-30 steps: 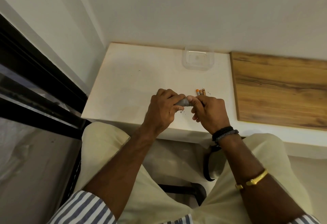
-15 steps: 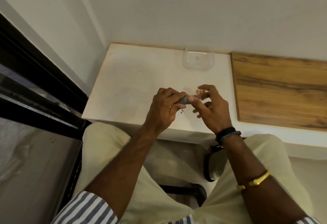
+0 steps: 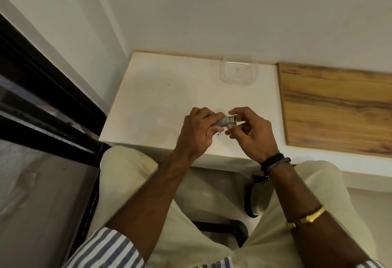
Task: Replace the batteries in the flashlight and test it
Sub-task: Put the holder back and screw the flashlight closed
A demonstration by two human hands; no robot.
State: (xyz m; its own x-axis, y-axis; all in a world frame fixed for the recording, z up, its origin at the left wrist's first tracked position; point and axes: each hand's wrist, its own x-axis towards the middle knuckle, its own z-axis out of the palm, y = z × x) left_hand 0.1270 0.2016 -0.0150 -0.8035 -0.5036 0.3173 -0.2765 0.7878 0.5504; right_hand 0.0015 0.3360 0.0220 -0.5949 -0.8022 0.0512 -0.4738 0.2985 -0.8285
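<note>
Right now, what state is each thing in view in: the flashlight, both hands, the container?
Flashlight: held over the table, roughly level.
Left hand: grips the flashlight's body.
Right hand: fingers curved about the flashlight's free end; contact unclear.
Clear container: upright, lidless, at the table's back edge.

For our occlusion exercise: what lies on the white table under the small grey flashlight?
Small dark specks show beneath the grey flashlight; the left hand and right hand cover the white tabletop around them.
</note>
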